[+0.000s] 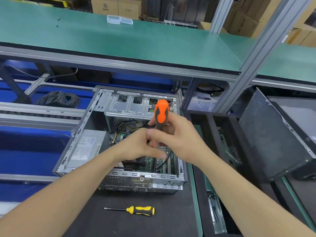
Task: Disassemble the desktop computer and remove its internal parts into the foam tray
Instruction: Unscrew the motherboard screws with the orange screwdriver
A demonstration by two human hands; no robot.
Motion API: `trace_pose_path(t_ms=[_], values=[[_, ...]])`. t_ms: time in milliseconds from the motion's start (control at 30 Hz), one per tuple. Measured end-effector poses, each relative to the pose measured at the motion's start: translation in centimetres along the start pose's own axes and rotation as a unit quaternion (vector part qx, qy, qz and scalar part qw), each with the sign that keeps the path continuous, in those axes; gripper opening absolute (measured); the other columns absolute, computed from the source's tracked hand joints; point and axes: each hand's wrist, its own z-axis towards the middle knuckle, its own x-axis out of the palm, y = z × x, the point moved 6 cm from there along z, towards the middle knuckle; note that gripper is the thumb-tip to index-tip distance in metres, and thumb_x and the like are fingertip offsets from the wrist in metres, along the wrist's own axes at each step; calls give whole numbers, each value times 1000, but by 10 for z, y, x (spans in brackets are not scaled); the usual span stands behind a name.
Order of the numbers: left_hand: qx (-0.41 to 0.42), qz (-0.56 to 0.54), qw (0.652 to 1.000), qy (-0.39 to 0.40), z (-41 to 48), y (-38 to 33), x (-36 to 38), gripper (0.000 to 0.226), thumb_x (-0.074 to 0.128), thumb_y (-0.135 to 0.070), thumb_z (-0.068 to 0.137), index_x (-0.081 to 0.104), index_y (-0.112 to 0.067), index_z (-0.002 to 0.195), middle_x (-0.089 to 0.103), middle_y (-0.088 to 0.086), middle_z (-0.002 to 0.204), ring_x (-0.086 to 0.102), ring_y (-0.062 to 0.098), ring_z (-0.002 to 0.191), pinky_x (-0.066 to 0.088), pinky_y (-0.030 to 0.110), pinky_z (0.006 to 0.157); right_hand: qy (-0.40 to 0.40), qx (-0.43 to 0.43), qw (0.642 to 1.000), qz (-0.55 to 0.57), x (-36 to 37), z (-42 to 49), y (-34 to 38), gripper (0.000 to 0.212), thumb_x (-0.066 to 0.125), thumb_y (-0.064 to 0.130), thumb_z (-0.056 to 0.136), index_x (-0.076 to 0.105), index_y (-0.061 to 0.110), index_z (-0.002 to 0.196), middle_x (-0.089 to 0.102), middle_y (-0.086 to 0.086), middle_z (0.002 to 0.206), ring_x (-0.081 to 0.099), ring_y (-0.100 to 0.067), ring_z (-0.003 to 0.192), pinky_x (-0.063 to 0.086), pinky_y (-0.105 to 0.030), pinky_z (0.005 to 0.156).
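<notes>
Gripping the orange screwdriver (161, 112) upright, right hand (178, 136) above, left hand (136, 146) pinching its shaft.

A long green-topped shelf (119, 41) is stretching across the upper view, and grey aluminium posts (263, 53) are rising through it on the right. Behind it, brown cardboard boxes (116, 6) are standing stacked in dimmer light. Two clear plastic boxes (113, 19) are sitting near the shelf's far edge. Beneath the shelf, blue surfaces (25, 151) are running leftward between metal rails, with a coil of grey cable (59, 99) lying on one. A dark mat is covering the desk (153, 224).
</notes>
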Motion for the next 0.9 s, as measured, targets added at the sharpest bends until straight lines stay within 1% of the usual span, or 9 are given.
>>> trace_pose_path(t_ms=[100,167,267,333,433,500,600,767,900], values=[[-11,22,999,43,-1,8,-12,27,88,-39,74,62,-29,75,36,-11,52,35,15,50,33,30,56,-44,-4,999,-10,-7,7,-11,11,76,27,91,70,22,99,75,6,89,75,-15,82,61,-47,80],[-43,-47,995,71,-2,22,-22,17,79,-30,87,64,-23,89,30,-2,57,29,19,49,33,31,52,-41,-3,999,19,-9,13,-16,12,75,25,92,68,18,99,75,2,88,77,-19,79,63,-48,74],[-121,-115,984,56,-1,46,-34,15,63,-17,92,68,-10,104,20,2,61,14,18,51,18,27,48,-55,3,997,62,-18,27,-20,10,74,22,94,69,16,100,73,2,91,78,-24,75,65,-48,70],[-145,-59,987,33,0,56,-39,21,58,-13,92,75,-17,105,30,0,57,18,19,50,17,28,48,-74,-2,994,76,-30,41,-18,8,73,19,95,69,16,101,72,4,90,77,-27,72,65,-47,68],[-133,27,989,59,0,56,-34,24,60,-21,97,76,-33,110,46,0,58,32,16,49,27,25,49,-106,-18,990,90,-53,60,-13,11,71,19,96,67,11,103,70,-2,92,77,-30,74,64,-47,67],[-117,92,987,65,-1,56,-31,25,63,-27,96,74,-43,112,46,1,59,38,16,52,32,25,54,-128,-25,987,89,-66,70,-10,14,71,21,96,67,10,103,71,-5,95,78,-30,74,64,-46,66],[-111,147,981,63,0,59,-26,26,70,-32,93,72,-43,117,45,-1,56,38,14,49,31,24,54,-150,-29,983,100,-80,79,-7,13,70,22,97,67,11,102,69,-12,94,77,-33,74,64,-45,66],[-120,162,978,57,2,64,-24,31,81,-44,85,74,-35,113,40,-8,52,33,11,46,23,19,48,-165,-26,979,116,-88,83,-10,15,68,24,98,65,9,101,68,-11,92,77,-35,77,64,-48,69],[-123,156,979,46,4,64,-26,11,80,-46,85,78,-38,91,37,-11,48,29,7,43,23,16,45,-175,-22,977,122,-87,81,-13,20,68,23,99,65,4,105,67,-14,93,77,-35,77,64,-45,67]])
